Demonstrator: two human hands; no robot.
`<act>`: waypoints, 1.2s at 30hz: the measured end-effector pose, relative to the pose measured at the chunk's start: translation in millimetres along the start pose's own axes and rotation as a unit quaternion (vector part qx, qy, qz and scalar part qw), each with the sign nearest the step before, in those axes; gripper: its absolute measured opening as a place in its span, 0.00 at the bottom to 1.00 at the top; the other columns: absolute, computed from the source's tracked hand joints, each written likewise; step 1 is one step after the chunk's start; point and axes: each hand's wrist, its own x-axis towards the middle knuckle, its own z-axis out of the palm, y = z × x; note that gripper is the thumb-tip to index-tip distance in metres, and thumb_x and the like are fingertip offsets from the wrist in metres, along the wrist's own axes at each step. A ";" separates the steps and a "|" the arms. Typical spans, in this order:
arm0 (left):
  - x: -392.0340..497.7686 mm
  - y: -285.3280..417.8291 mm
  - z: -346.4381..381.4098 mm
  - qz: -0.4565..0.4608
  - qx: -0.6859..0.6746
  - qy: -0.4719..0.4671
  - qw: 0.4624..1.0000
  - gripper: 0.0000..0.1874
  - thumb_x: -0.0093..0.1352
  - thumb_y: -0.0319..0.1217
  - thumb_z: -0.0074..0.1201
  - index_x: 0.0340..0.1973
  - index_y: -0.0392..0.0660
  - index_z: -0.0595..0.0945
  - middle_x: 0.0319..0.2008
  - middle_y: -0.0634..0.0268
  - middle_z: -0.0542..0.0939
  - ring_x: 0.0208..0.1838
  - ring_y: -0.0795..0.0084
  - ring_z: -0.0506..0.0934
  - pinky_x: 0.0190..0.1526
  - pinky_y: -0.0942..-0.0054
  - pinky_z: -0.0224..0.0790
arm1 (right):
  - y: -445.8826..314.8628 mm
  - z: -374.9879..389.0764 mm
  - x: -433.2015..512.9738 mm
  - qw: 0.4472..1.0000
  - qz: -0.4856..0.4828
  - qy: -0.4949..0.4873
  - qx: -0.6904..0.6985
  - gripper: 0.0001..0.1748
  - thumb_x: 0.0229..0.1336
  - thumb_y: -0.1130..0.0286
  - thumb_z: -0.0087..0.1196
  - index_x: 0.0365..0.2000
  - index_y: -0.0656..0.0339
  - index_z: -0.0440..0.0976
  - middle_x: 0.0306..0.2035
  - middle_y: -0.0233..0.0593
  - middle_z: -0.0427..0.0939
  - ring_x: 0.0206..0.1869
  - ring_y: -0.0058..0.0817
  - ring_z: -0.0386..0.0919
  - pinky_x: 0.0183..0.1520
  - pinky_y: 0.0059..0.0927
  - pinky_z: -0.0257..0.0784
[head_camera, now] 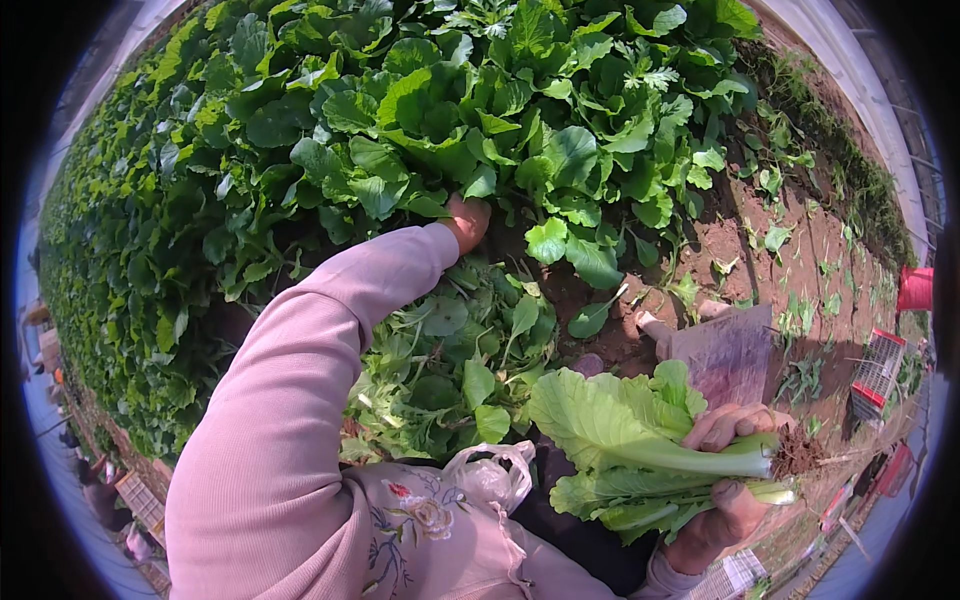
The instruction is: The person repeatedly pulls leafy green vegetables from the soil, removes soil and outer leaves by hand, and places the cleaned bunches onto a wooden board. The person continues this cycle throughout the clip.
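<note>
My left hand (pixel 468 222) reaches in among the bases of a dense stand of leafy greens (pixel 420 112); leaves cover its fingers, so its grip cannot be seen. In my right hand (pixel 731 429), at lower right, lies a bunch of pulled leafy greens (pixel 637 450). Its broad pale stalks point right, one root end (pixel 796 452) carries brown soil, and the leaves spread left. Below my left forearm, a pile of loose picked leaves (pixel 457 352) covers the ground. A single detached leaf (pixel 591 319) rests on bare soil to the right of that pile.
A weathered board (pixel 724 352) stands near my right hand. A white plastic bag (pixel 496 474) is at my lap. Crates (pixel 877 373) and a red object (pixel 915 289) stand at far right; another crate (pixel 141 504) and people are at far left. Leaf scraps litter the soil (pixel 795 255).
</note>
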 end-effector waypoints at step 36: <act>9.8 137.1 -79.7 0.307 -0.125 0.020 0.943 0.07 0.64 0.30 0.49 0.35 0.41 0.79 0.30 0.57 0.81 0.31 0.57 0.82 0.29 0.59 0.73 | -7.8 -17.8 -21.0 0.997 -0.052 -0.029 0.052 0.26 0.42 0.65 0.72 0.37 0.70 0.71 0.29 0.49 0.79 0.32 0.40 0.80 0.36 0.37 0.77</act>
